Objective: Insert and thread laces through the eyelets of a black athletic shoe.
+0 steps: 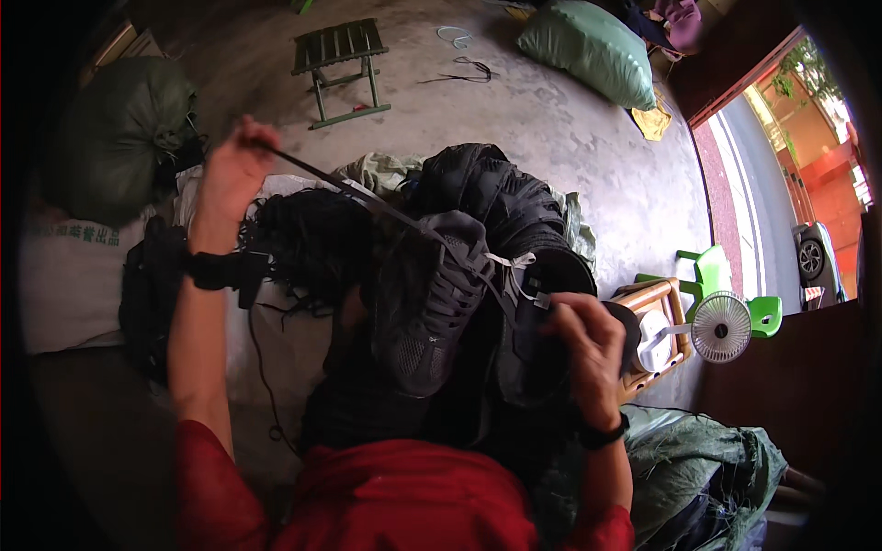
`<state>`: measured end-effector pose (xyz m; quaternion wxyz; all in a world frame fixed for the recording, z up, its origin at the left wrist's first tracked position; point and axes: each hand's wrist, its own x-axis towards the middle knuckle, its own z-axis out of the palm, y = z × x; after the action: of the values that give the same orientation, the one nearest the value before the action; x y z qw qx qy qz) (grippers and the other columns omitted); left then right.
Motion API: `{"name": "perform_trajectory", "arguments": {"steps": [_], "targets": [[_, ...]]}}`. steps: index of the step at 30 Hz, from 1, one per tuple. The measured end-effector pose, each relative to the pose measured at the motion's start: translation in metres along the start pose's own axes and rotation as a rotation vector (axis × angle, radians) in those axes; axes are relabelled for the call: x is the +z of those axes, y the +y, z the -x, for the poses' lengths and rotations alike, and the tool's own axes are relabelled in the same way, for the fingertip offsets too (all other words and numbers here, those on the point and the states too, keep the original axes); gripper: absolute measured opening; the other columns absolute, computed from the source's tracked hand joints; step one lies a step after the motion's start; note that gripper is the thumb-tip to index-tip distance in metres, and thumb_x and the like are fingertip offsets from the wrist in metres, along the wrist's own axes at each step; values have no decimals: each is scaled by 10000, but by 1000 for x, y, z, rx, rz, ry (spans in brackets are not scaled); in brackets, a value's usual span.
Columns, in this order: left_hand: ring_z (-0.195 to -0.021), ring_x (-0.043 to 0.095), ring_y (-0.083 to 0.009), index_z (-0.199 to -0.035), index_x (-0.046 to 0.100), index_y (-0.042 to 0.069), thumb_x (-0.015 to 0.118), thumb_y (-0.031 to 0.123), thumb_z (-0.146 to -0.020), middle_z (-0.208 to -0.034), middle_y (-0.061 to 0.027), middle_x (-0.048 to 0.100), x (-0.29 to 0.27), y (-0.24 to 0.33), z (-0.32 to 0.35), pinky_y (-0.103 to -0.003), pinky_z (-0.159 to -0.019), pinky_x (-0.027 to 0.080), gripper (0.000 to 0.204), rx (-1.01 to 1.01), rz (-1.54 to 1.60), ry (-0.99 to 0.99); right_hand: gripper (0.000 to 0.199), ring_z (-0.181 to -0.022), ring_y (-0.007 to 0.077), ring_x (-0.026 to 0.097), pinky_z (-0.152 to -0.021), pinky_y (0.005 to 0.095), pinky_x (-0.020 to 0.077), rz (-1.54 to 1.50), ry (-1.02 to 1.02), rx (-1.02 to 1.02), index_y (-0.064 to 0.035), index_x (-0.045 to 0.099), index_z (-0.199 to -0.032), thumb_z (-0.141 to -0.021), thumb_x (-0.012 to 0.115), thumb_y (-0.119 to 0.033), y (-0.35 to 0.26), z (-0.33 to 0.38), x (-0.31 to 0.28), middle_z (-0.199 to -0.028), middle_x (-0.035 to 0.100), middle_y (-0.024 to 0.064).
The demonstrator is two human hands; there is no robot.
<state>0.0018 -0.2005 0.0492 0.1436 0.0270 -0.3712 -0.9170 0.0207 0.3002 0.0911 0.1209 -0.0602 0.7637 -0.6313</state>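
On my lap lies a dark grey lace-up shoe, its toe toward me. From its upper end a dark shoelace runs taut to the far left, where my left hand is closed on it. A second dark shoe sits close on the right, and a whitish tie is between the two. Beside this second shoe is my right hand, fingers bent together and slightly blurred. Whatever they pinch, I cannot make out. A loose stretch of lace hangs between the shoes near those fingers.
A heap of black laces and a pile of black shoes lie beyond my lap. A folding stool stands further off. To the right are a small fan, a green chair and a woven sack.
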Motion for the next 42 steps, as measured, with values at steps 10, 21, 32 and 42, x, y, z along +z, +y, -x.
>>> {"name": "perform_trajectory", "arguments": {"steps": [10,21,32,42], "targets": [[-504,355,-31,-1130,566,31,522,239,-1024,-795,6,548,-31,28,69,-191,-458,264,238,126,-282,320,174,-687,128,671,-642,233,533,-200,-42,122,42,656,-1024,-938,641,-110,61,-39,49,-845,694,87],[-556,457,-53,-1019,599,51,540,224,-963,-740,-27,642,16,-65,87,-204,-519,357,192,-54,-1041,227,207,-592,79,585,-566,215,466,-31,8,-8,3,680,-1027,-971,625,-189,64,-32,54,-795,685,49],[-729,671,-156,-1020,584,14,573,-3,-927,-769,-73,649,118,-154,87,-280,-658,523,95,309,-1110,-300,190,-630,117,647,-592,271,529,153,-57,109,31,672,-951,-931,628,-152,48,-33,61,-726,675,81],[-743,704,-230,-942,588,6,604,-5,-902,-783,-108,662,128,-153,90,-307,-634,545,44,350,-1192,-274,126,-628,328,676,-572,376,523,711,-181,-332,8,655,-829,-872,619,-105,43,-61,50,-722,670,184]]}}
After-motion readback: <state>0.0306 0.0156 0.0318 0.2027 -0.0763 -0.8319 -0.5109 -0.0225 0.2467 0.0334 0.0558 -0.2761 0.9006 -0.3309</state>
